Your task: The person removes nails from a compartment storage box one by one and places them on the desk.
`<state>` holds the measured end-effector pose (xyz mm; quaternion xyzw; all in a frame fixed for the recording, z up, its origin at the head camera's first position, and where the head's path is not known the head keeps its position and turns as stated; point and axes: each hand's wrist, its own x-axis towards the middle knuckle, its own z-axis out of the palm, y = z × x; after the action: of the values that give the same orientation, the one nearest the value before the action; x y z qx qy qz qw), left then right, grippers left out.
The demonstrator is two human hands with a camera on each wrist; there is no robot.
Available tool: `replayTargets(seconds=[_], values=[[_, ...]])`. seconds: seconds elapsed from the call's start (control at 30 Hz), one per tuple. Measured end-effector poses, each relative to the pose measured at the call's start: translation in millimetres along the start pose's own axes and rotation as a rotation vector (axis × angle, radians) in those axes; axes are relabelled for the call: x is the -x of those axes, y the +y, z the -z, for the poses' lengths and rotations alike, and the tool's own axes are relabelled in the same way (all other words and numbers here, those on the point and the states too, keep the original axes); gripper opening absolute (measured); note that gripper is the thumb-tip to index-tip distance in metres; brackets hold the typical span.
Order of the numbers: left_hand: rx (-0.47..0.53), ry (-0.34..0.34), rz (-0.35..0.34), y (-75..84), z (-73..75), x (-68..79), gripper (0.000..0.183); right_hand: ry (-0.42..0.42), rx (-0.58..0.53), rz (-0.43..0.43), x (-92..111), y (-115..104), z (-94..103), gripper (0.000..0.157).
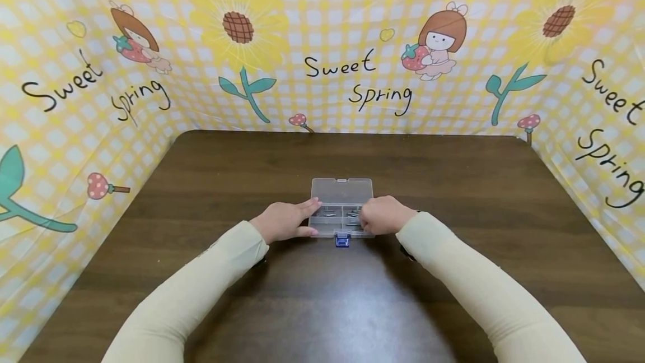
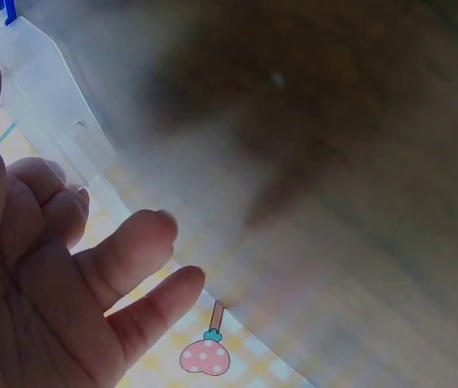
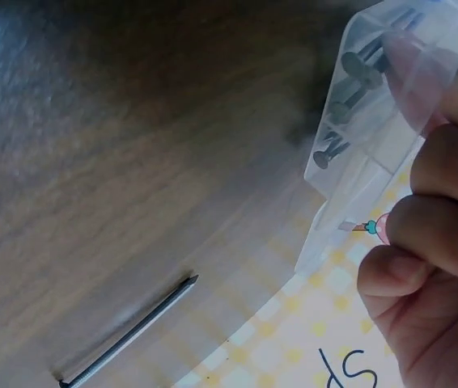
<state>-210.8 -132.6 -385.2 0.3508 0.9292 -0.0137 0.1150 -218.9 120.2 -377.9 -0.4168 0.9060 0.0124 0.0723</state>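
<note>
A clear plastic compartment box sits on the table with its lid raised toward the back and a blue latch at the front. Metal nails show through its side wall in the right wrist view. My left hand rests against the box's left side, thumb near the front corner, straight fingers farther back. My right hand has curled fingers at the right-hand compartments, thumb and fingertip among the nails; I cannot tell whether it pinches one. A loose nail lies on the table beside the right hand.
The brown wooden table meets a yellow checked cloth that hangs along its back and both sides. Cream sleeves cover both forearms.
</note>
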Motion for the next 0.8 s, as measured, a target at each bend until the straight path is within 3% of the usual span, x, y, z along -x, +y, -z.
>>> replayTargets(seconds=[0.17,0.5,0.8], values=[[0.003,-0.019,0.006,-1.6,-0.8,0.1,0.073,-0.040,-0.067,0.011,-2.4,3.5,0.0,0.037],[0.012,0.002,-0.010,-0.4,-1.3,-3.7,0.072,-0.137,-0.308,-0.004,-0.8,17.3,12.3,0.032],[0.017,-0.019,0.017,0.9,0.9,-1.2,0.072,-0.109,-0.305,0.014,-1.0,18.8,23.5,0.025]])
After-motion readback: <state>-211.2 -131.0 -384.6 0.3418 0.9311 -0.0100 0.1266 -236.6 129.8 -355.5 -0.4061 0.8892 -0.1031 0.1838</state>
